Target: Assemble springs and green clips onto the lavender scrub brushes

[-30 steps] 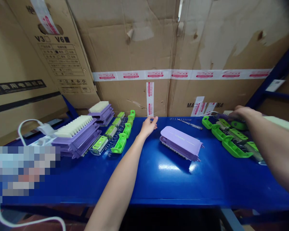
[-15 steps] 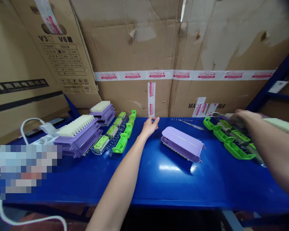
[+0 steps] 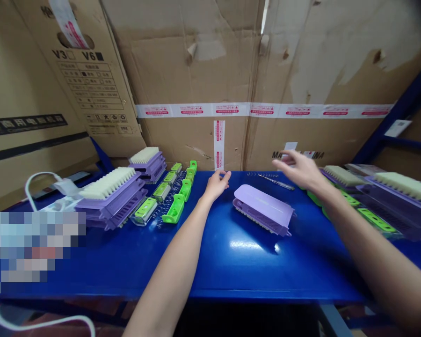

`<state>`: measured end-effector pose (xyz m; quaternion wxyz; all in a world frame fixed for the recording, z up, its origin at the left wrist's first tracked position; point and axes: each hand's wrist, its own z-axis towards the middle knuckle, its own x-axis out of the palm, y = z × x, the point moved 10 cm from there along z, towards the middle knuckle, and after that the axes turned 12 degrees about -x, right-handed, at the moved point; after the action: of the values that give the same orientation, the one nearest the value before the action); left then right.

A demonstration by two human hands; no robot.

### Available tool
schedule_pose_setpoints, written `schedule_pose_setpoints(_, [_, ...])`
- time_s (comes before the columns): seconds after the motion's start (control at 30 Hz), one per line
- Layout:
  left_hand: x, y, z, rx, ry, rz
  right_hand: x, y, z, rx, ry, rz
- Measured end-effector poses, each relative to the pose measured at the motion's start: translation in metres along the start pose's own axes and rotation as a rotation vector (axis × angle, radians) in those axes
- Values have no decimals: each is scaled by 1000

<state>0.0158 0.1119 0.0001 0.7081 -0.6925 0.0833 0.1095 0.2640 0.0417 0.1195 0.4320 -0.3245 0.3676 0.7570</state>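
by cardboard, blue tabletop, purple casing

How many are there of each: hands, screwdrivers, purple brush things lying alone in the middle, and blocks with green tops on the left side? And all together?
Hands (left hand, right hand): 2
Screwdriver: 1
Purple brush in the middle: 1
Green-topped blocks on the left: 4
Total: 8

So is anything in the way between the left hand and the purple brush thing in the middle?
No, nothing visible: just blue tabletop between the left hand and the purple brush thing. The thin tool behind it lies off that path.
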Motion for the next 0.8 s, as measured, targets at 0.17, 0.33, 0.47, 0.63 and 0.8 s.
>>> schedule_pose_setpoints(0.17, [1,1,1,2,2,-9,41,88,-52,-340,506,106])
schedule_pose_setpoints(0.33, [-1,-2,-1,-6,-15,-11,61,86,-52,-258,604,34])
schedule_pose_setpoints(0.47, [-4,-8,-5,12,-57,-1,80,68,-20,-92,396,-2])
schedule_pose_setpoints(0.63, [-11,-24,-13,125,-164,113,95,60,-8,72,79,80])
schedule_pose_setpoints(0.8, [-13,-31,-19,187,-200,158,97,67,-19,-10,-117,354])
